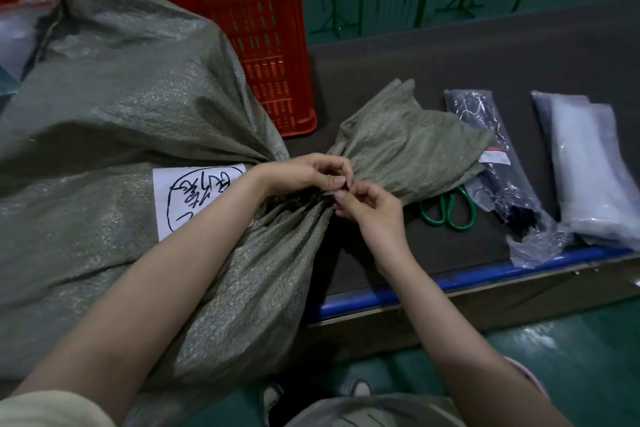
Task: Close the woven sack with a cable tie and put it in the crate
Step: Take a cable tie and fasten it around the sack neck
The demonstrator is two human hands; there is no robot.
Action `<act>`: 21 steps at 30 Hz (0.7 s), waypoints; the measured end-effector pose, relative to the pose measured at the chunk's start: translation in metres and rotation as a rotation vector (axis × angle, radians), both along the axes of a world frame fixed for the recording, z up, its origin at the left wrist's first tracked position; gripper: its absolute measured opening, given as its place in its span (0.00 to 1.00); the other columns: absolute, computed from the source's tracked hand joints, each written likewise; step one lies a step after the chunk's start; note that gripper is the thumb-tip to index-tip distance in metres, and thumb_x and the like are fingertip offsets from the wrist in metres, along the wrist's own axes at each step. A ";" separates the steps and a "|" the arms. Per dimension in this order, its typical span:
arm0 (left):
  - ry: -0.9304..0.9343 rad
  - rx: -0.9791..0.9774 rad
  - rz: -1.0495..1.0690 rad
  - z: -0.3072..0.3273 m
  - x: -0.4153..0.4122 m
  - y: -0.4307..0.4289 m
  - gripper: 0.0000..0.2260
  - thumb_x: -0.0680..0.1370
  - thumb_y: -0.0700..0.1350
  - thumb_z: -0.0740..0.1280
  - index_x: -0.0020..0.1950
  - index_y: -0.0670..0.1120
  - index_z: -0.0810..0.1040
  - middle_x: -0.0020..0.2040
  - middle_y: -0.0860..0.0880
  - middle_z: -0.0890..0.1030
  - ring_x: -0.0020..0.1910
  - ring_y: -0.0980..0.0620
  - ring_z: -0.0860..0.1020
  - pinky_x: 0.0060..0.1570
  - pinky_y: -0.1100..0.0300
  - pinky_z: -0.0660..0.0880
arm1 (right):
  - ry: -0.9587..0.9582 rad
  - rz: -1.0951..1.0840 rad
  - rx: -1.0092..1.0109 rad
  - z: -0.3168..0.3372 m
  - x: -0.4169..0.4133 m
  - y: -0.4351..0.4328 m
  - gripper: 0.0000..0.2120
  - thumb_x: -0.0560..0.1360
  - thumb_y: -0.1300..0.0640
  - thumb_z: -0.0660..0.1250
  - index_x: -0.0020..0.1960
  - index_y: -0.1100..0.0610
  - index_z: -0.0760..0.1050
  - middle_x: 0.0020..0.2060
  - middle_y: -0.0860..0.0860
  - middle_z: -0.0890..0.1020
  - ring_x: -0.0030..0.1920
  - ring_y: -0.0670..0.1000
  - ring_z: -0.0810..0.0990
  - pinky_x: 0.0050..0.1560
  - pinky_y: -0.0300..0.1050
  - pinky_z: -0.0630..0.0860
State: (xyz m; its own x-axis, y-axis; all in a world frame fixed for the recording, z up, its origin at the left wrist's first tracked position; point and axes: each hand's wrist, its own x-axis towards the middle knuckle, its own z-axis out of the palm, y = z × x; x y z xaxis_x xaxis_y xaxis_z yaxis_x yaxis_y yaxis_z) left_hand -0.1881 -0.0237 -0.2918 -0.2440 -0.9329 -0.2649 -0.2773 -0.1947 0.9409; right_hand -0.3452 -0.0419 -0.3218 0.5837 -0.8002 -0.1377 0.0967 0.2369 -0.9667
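A big grey-green woven sack (114, 121) lies across the dark table, a white handwritten label (194, 198) on its side. Its neck is gathered tight, and the loose mouth (405, 142) fans out to the right. My left hand (308, 172) and my right hand (370, 208) meet at the gathered neck, fingertips pinched on a thin black cable tie (343, 186) that is mostly hidden by the fingers. A red slotted crate (263, 31) stands behind the sack.
Green-handled scissors (450, 210) lie just right of the sack's mouth, partly under it. A clear bag of black cable ties (498, 170) and a whitish plastic packet (588, 163) lie further right. The table's blue front edge (415, 288) runs below my right hand.
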 end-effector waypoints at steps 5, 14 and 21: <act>-0.043 -0.012 0.043 -0.001 -0.002 -0.003 0.19 0.66 0.59 0.70 0.43 0.44 0.73 0.36 0.61 0.82 0.37 0.67 0.76 0.42 0.74 0.71 | 0.116 -0.069 -0.036 0.004 -0.007 0.000 0.14 0.74 0.60 0.62 0.31 0.50 0.75 0.32 0.47 0.77 0.36 0.44 0.74 0.39 0.41 0.68; -0.151 -0.036 0.060 0.000 -0.004 -0.002 0.15 0.68 0.57 0.71 0.43 0.47 0.74 0.36 0.60 0.81 0.36 0.64 0.76 0.42 0.70 0.71 | 0.164 -0.017 -0.032 0.012 -0.009 -0.006 0.16 0.75 0.60 0.63 0.29 0.54 0.73 0.24 0.47 0.69 0.26 0.43 0.65 0.30 0.36 0.62; -0.390 -0.030 0.067 0.004 -0.003 -0.004 0.07 0.77 0.36 0.63 0.44 0.49 0.74 0.37 0.65 0.79 0.40 0.69 0.74 0.45 0.76 0.69 | 0.152 -0.036 0.090 0.010 -0.013 -0.003 0.15 0.73 0.60 0.65 0.28 0.55 0.73 0.20 0.45 0.69 0.20 0.39 0.65 0.24 0.31 0.62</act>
State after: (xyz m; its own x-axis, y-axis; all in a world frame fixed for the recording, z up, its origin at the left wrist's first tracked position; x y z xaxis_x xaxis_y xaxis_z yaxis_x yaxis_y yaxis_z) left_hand -0.1911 -0.0275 -0.2881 -0.0690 -0.9521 -0.2978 -0.6026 -0.1981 0.7730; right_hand -0.3579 -0.0446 -0.3120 0.5217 -0.8009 -0.2940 -0.0386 0.3221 -0.9459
